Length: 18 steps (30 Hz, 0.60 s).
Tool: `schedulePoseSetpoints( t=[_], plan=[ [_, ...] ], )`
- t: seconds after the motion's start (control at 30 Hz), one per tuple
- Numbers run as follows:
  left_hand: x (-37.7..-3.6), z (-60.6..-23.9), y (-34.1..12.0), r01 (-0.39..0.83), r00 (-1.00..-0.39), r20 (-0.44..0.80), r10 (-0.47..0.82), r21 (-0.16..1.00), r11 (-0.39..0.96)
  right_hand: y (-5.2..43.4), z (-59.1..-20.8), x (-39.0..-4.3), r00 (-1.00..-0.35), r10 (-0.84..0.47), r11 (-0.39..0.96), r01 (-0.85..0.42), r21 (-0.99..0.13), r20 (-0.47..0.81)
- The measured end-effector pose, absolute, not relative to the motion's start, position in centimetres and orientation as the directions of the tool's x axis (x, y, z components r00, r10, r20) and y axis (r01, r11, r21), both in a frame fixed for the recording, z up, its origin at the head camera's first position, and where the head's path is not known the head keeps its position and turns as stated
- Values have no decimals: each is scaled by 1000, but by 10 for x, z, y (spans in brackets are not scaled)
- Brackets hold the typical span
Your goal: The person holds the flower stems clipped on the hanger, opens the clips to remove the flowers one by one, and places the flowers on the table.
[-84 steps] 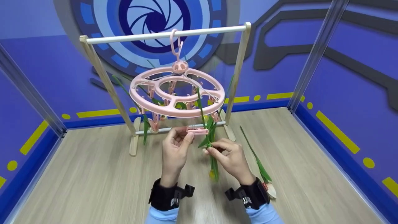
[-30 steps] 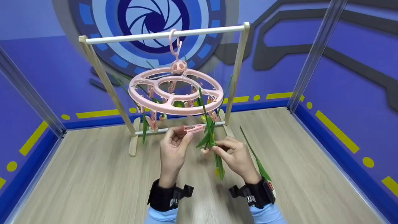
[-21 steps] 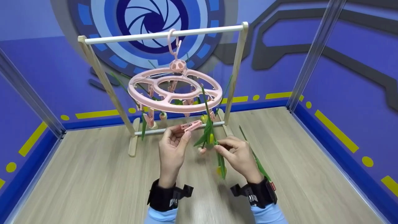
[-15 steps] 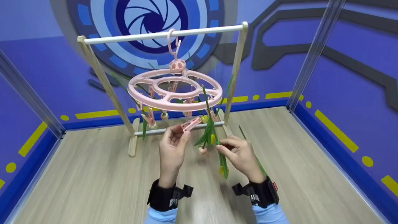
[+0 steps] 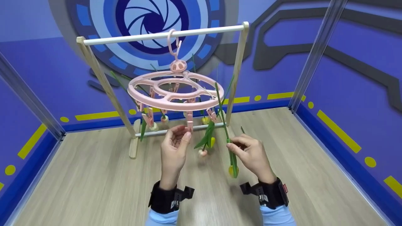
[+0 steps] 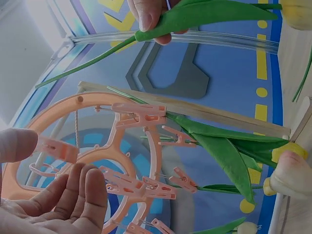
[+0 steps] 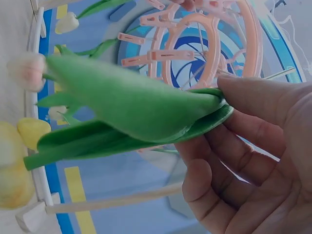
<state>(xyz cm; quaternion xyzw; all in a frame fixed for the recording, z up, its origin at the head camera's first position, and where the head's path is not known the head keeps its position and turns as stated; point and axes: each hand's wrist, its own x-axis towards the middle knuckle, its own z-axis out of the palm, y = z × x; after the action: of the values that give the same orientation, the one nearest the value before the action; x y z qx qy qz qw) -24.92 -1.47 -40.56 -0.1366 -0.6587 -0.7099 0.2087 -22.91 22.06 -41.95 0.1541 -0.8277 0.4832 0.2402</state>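
Note:
Below the front of a pink round clip hanger (image 5: 176,105), my left hand (image 5: 174,150) pinches a hanging pink clothespin (image 5: 189,125) between thumb and fingers. In the left wrist view that clothespin (image 6: 59,149) shows at the thumb tip. My right hand (image 5: 251,153) pinches an artificial yellow tulip by its green stem (image 5: 222,114), just above the leaves. Its bloom (image 5: 233,171) points down near the table and its stem end rises past the hanger's right side. In the right wrist view its broad green leaf (image 7: 126,100) fills the middle.
A wooden stand (image 5: 241,72) with a white top bar carries the hanger. Several tulips hang head-down from other clips, among them a yellow one (image 5: 212,142) and a pale pink one (image 5: 203,153) between my hands. Behind my right hand, a loose stem tip (image 5: 242,129) shows.
My right hand has moved right with its tulip, away from the hanging flowers. The clothespin at my left hand has swung from sideways to upright, and the hanger has turned slightly.

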Motion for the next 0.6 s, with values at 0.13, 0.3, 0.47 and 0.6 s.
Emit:
schedulePoseSetpoints(
  t=[0.13, 0.3, 0.47, 0.6],
  plan=[
    [-248, -408, -13, 540, -818, 554, -155, 833, 125, 228, -418, -228, -847, 5, 487, -463, -741, 532],
    [-245, -407, -11, 592, -732, 658, -178, 743, 312, 238, -416, -227, -845, 33, 498, -449, -742, 534],
    [-242, -406, -10, 605, -683, 708, -177, 685, 406, 245, -414, -224, -833, 67, 517, -442, -733, 549],
    [-242, -406, -11, 615, -652, 741, -162, 642, 459, 250, -415, -222, -828, 75, 535, -437, -723, 556]
  ],
)
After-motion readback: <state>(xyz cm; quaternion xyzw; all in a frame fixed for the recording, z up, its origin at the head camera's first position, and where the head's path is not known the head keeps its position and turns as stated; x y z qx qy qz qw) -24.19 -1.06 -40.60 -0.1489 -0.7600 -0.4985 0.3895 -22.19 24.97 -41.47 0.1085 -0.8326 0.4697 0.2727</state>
